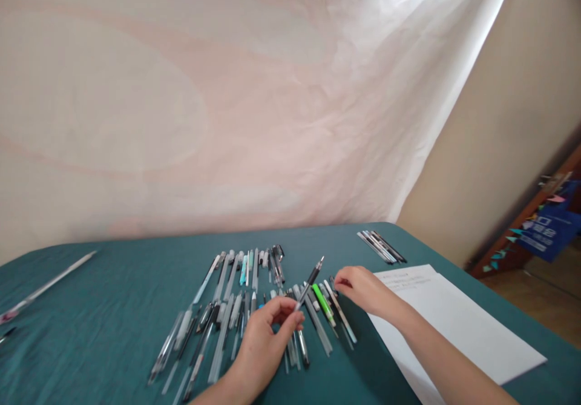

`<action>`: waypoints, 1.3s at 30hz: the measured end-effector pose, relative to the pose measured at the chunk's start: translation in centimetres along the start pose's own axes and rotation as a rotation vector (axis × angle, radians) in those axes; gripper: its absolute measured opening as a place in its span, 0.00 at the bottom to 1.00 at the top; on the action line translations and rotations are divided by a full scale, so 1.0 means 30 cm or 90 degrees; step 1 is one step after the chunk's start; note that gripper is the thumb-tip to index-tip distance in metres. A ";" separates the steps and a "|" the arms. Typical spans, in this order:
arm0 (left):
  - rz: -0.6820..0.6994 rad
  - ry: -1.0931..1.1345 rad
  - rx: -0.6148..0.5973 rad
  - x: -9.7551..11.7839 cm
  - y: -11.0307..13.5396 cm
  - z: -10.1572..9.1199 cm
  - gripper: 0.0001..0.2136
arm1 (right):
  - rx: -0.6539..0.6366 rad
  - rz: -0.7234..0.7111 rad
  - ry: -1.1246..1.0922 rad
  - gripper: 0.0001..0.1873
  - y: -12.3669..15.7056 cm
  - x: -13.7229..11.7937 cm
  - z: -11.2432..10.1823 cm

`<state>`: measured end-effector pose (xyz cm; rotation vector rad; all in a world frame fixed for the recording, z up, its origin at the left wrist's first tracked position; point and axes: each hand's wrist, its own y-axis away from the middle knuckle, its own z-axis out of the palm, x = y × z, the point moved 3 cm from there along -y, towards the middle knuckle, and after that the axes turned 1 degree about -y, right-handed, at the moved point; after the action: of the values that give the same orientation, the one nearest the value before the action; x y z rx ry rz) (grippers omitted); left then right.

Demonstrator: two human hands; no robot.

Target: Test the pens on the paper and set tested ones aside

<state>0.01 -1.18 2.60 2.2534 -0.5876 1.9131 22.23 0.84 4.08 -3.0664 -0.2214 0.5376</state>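
the left hand [270, 335] pinches a black & clear pen [311, 279] btwn thumb & fingers, w/ its pointy end tipped up & to the right, over the messy rows of pens [222, 335] on the green cloth [113, 308]. the right hand [361, 287] is just beside the right end of the rows, nr a bright green pen [322, 302], w/ its fingers curled in, but can't tell if they pinch anything. a small bunch of pens [381, 247] lies farther back on the right, white paper [463, 326] w/ faint writing up top is nearer, & a big pinkish sheet [254, 102] hangs at the back.
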 end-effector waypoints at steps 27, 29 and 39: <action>0.045 -0.109 -0.001 -0.025 0.005 -0.008 0.07 | 0.015 0.009 0.015 0.13 0.025 -0.015 -0.034; 0.047 -0.120 -0.001 -0.026 0.005 -0.009 0.07 | 0.050 0.005 -0.064 0.12 0.032 -0.012 -0.079; 0.058 -0.138 0.001 -0.041 0.009 -0.013 0.07 | 0.118 0.003 -0.556 0.08 0.070 -0.077 -0.179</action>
<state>-0.61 -1.03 1.44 2.4953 -0.7273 1.7185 22.18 -1.54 9.82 -2.4501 -0.1526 1.7387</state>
